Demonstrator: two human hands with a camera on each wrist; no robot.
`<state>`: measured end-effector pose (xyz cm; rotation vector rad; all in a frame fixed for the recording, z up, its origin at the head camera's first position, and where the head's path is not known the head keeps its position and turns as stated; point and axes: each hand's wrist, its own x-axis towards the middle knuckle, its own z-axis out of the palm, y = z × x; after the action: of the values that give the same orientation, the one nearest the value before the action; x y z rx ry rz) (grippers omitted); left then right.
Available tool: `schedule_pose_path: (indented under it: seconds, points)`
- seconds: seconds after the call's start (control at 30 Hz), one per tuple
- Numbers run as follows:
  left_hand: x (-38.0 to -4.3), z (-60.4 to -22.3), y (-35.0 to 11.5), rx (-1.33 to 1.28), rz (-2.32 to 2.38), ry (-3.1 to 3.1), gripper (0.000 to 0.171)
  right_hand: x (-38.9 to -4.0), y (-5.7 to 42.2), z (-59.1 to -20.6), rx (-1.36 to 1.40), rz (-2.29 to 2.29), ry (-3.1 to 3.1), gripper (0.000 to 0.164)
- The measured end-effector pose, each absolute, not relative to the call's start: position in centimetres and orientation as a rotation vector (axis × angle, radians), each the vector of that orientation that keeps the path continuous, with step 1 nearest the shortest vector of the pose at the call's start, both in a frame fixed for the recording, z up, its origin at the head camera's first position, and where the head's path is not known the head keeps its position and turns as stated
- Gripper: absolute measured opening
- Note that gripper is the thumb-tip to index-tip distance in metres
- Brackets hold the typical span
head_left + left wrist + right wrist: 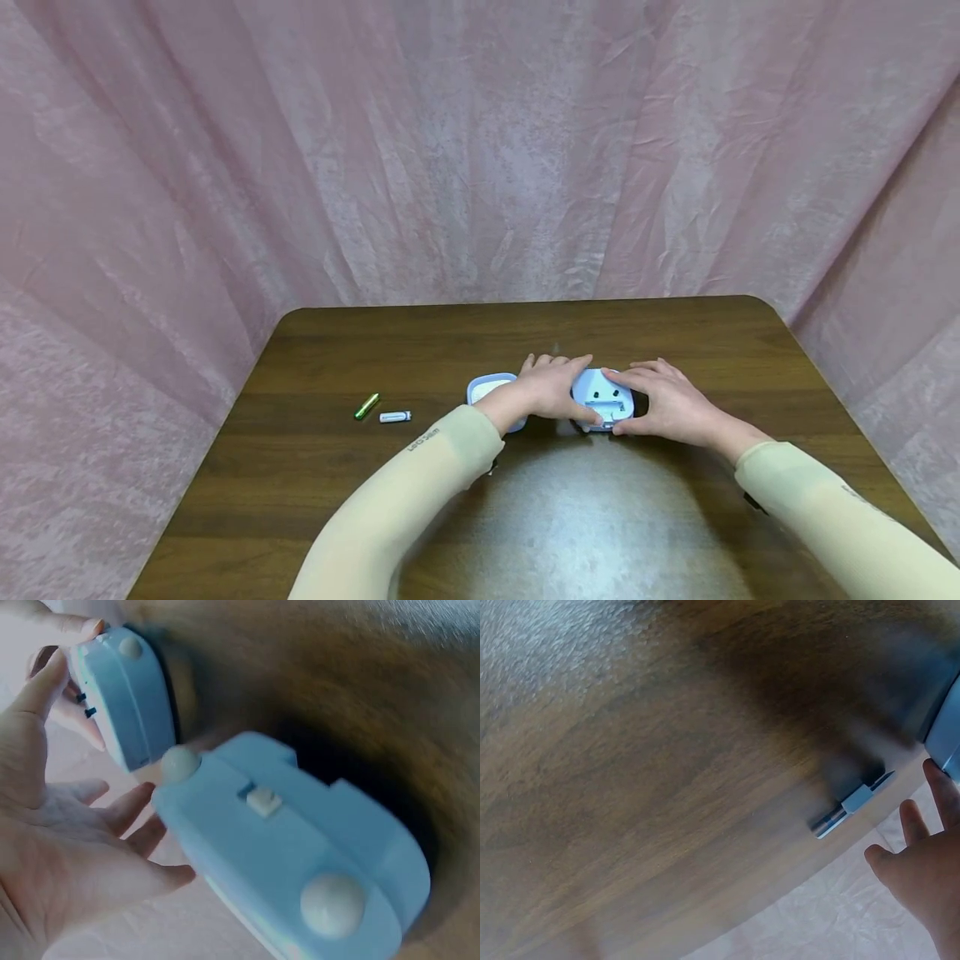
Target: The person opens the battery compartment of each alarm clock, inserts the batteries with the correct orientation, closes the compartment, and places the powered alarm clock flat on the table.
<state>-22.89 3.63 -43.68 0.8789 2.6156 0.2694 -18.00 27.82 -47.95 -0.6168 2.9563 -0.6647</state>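
A light-blue rounded device lies on the table, its pale back with a recessed compartment and two small dark spots facing up. My right hand grips its right side, thumb at the near edge and index finger at the far edge. My left hand is spread over its left side, the thumb near the lower corner and the fingers extended. Partly hidden under the left wrist is a second light-blue device with a white face. The left wrist view shows round white knobs and a small white switch on this one.
Left on the wooden table lie a green battery and a white-blue battery. A slim tool-like piece with a blue middle lies beside the right hand. Pink curtains hang behind the table.
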Motion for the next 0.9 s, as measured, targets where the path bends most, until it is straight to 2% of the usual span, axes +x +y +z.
schedule_pose_path:
  seconds: [0.4, 0.63, 0.9]
  points:
    - [-24.0, -40.2, -1.6, 1.115, 0.331, 2.809, 0.071, -18.3, 27.8, -48.0, -0.604, -0.678, 2.971, 0.093]
    - [-24.7, -38.8, -6.5, 1.090, 0.394, 2.876, 0.057, -18.3, 27.8, -48.1, -0.609, -0.683, 2.959, 0.093]
    - [-24.5, -38.6, -11.0, 1.017, 0.425, 2.924, 0.051, -18.4, 27.9, -48.4, -0.624, -0.677, 2.961, 0.093]
